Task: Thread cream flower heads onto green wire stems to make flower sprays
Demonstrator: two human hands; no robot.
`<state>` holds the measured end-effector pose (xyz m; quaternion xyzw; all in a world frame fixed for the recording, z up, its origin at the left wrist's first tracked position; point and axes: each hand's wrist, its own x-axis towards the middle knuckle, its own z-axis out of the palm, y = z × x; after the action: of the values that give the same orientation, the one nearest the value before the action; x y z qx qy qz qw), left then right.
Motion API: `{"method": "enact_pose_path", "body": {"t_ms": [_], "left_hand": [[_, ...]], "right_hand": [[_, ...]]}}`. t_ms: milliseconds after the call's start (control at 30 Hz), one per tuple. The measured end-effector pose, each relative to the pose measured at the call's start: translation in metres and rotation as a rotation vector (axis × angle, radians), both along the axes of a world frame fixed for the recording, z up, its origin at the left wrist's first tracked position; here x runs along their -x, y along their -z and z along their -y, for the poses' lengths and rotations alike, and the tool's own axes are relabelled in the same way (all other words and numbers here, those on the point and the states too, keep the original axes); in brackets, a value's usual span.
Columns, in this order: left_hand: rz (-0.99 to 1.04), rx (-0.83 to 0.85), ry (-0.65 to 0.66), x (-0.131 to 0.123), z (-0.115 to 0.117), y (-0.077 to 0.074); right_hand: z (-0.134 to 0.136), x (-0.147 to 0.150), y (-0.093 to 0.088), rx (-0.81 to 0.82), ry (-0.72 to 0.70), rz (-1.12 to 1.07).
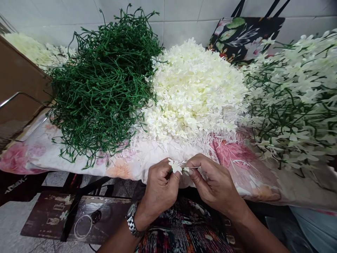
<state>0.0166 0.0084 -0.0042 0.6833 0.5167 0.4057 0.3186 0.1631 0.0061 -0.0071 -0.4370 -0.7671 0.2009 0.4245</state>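
Close together over the table's front edge, my two hands work on small white artificial flowers. My left hand (162, 188) is closed, thumb and finger pinching a white flower (174, 166); a bit of green shows beside it, and the rest is hidden in the fist. My right hand (214, 184) pinches a small white blossom (186, 170) with a thin pale stalk between thumb and forefinger. Straight behind the hands rises a heap of loose white blossoms (195, 95). A tangled pile of green plastic stems (105, 84) lies to its left.
Assembled white sprays with green stems (297, 105) fill the right side. A floral cloth (92, 168) covers the table. At the left stands a cardboard box (21, 77) beside a bent metal rod (23, 95). A dark floral bag (244, 38) leans against the tiled wall (181, 10).
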Motion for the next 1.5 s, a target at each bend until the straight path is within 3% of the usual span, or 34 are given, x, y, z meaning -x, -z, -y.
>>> {"method": "enact_pose_path", "body": {"t_ms": [800,1067,1300,1500], "left_hand": [[-0.046,-0.111,-0.017,-0.004,-0.002,0.005],[0.106,0.113,0.025,0.003,0.001,0.000],[0.060,-0.007,0.023,0.002,0.003,-0.004],[0.027,-0.043,0.052,0.001,0.002,0.000]], "right_hand": [[-0.003,0.005,0.008,0.020,-0.037,-0.021],[0.000,-0.012,-0.010,0.065,-0.059,0.018],[0.003,-0.011,-0.013,-0.046,-0.041,-0.010],[0.003,-0.008,-0.010,-0.009,-0.070,-0.035]]}}
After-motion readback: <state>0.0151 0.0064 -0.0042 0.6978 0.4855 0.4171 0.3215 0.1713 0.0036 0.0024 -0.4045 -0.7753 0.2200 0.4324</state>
